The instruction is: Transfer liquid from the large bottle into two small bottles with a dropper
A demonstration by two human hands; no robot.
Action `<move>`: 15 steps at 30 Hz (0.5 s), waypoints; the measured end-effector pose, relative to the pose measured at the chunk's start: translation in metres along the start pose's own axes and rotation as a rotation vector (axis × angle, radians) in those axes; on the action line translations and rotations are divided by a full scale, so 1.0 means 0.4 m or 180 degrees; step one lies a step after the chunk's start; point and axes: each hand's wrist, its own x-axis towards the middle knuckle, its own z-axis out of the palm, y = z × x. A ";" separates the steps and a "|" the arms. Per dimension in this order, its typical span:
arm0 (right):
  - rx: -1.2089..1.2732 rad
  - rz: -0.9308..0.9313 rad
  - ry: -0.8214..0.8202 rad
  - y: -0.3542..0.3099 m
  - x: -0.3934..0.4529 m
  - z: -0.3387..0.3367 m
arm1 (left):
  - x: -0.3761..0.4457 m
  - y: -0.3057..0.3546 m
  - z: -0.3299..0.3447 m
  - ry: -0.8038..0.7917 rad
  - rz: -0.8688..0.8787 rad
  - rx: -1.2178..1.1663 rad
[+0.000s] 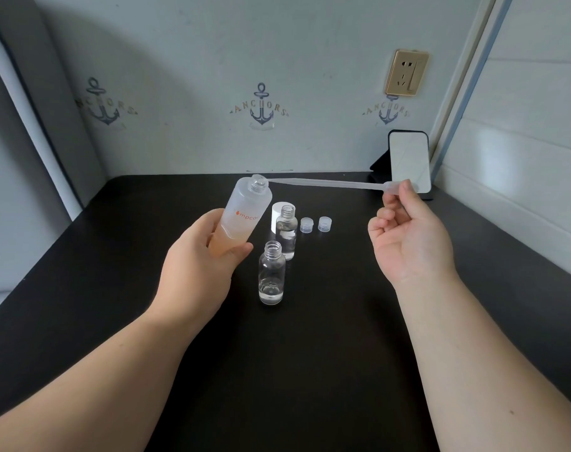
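The left hand (196, 256) wraps its fingers and thumb around the lower half of the large bottle (241, 216), holding it tilted above the dark surface (310, 370) with its open neck leaning toward the right hand. Peach-tinted liquid sits in the part of the bottle inside that hand. The right hand (408, 236) pinches the bulb of the dropper (326, 183) between thumb and curled fingers; the dropper lies almost level, its tip at the large bottle's mouth. Between the two hands, two small bottles stand open on the surface: the nearer one (271, 274) holds a little clear liquid, the farther one (286, 234) stands just behind it. Two small caps (315, 224) sit beyond, nearer the right hand. A white cap (279, 214) stands behind the farther bottle.
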 end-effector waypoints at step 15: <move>-0.0239 -0.0296 0.0091 -0.006 0.001 -0.002 | 0.008 -0.034 -0.003 0.0437 0.0270 0.0741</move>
